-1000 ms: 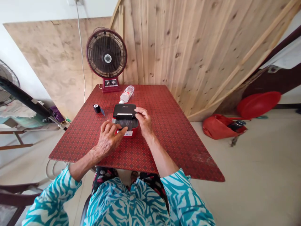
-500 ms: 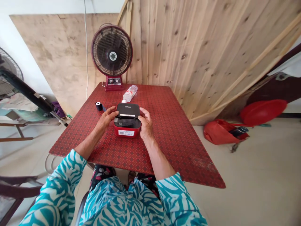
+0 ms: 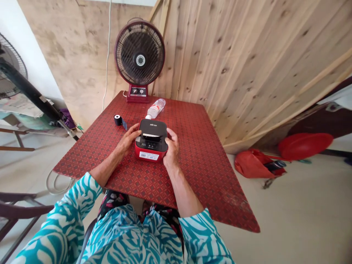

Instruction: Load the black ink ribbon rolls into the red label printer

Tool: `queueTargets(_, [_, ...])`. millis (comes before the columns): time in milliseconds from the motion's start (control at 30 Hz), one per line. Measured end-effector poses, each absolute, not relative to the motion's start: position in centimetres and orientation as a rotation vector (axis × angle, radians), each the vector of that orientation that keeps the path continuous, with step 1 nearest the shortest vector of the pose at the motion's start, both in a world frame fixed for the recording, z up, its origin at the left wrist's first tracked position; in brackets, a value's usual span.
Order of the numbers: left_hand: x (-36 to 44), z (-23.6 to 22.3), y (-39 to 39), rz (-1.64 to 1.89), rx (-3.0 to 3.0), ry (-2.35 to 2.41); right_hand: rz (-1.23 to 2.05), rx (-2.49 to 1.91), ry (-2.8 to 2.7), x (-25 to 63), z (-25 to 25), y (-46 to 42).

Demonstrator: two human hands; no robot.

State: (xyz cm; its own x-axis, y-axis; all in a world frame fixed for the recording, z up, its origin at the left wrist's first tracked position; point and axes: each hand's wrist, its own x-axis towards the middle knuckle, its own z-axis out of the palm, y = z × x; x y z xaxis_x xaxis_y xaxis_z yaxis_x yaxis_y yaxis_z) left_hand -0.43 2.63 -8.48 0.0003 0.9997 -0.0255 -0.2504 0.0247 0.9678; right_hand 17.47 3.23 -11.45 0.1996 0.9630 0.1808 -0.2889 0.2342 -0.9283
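A small red and black label printer (image 3: 152, 146) sits on the table in front of me, with a printed white sticker on its red front. Its black lid (image 3: 153, 126) lies nearly level, and a pale strip shows along the slot in the middle. My left hand (image 3: 128, 140) holds the printer's left side, thumb on the top edge. On the opposite side my right hand (image 3: 172, 148) grips it, thumb on top and fingers along the side. Behind the printer lies a clear plastic bottle (image 3: 156, 108), its white cap near the lid. A small black roll (image 3: 118, 120) with a loose end rests to the left.
A dark red fan (image 3: 140, 60) stands at the back of the red patterned table (image 3: 203, 176), against wooden boards (image 3: 233, 55). On the floor to the right are a red bag (image 3: 249, 164) and a red basin (image 3: 305, 146). A chair (image 3: 22, 211) stands at lower left.
The printer's lid, tilted up with a gap at its front edge before, has come down. Both hands stay at the printer's sides. The camera view has shifted slightly.
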Motion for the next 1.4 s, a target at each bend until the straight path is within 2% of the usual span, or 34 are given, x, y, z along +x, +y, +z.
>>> queueTargets(233, [-1.1, -9.3, 2.0, 1.284, 1.051, 0.850, 0.953, -0.991, -0.891, 17.2, -12.8, 3.2])
queueTargets(500, [-1.3, -10.5, 2.6, 1.311, 0.929, 0.701, 1.137, -0.951, -0.649, 16.5, -12.8, 2.9])
queueTargets(1067, [-1.2, -9.5, 2.1, 1.287, 1.053, 0.874, 1.114, -0.942, -0.782, 16.9, -14.2, 3.3])
queueTargets(1167, [-1.8, -8.2, 1.9, 1.326, 1.336, 1.104, 1.090, -0.969, -0.824, 17.0, -14.7, 3.5])
queueTargets(1267, [-2.1, -5.5, 1.4, 1.304, 1.869, 1.277, 1.072, -0.983, -0.858, 17.1, -14.8, 3.7])
queueTargets(1400, [-1.0, -2.1, 1.9, 0.830, 2.374, 1.184, 1.028, -0.980, -0.910, 17.1, -14.7, 3.8])
